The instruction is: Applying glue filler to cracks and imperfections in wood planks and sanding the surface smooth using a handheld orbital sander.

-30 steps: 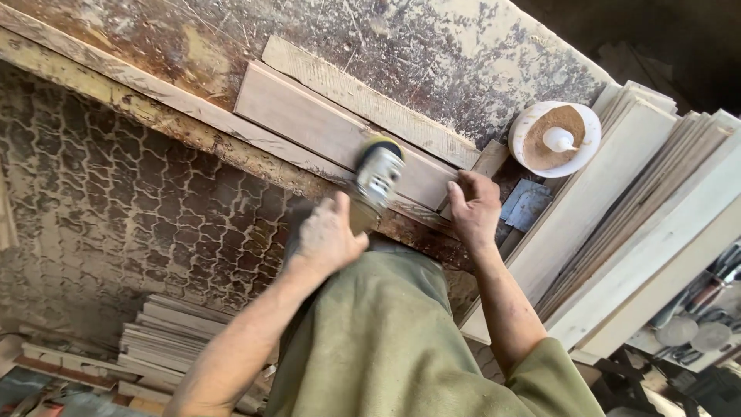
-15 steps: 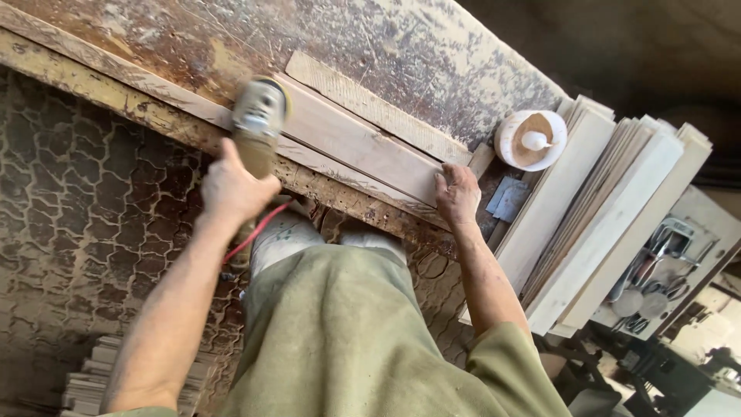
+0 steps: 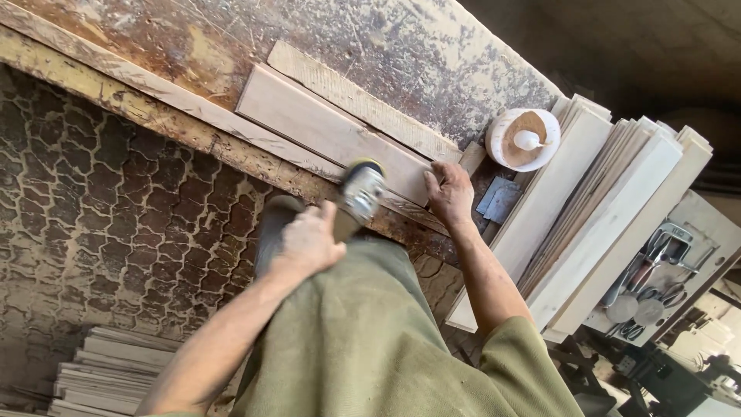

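Both hands are seen low in the head view: the left hand (image 3: 309,241) is closed tightly around the body of a handheld power sander (image 3: 356,194), whose blurred head is pressed onto the near right portion of a flat wooden board (image 3: 324,131). The right hand (image 3: 449,193) is laid with fingers spread and slightly curled over the right end of that same board, nothing being gripped inside it. An olive-green garment is worn by the person and fills the bottom of the view. The board is laid lengthwise along the front edge of a worn, paint-stained workbench (image 3: 401,46), and a narrower rough wooden strip (image 3: 363,100) is set just behind it, touching its far edge. Below the bench, a cracked patterned floor (image 3: 93,201) and a pile of thin slats (image 3: 108,371) are visible. Further right, a round white dish of brown powder (image 3: 523,139) is placed beside a stack of pale planks (image 3: 610,208).
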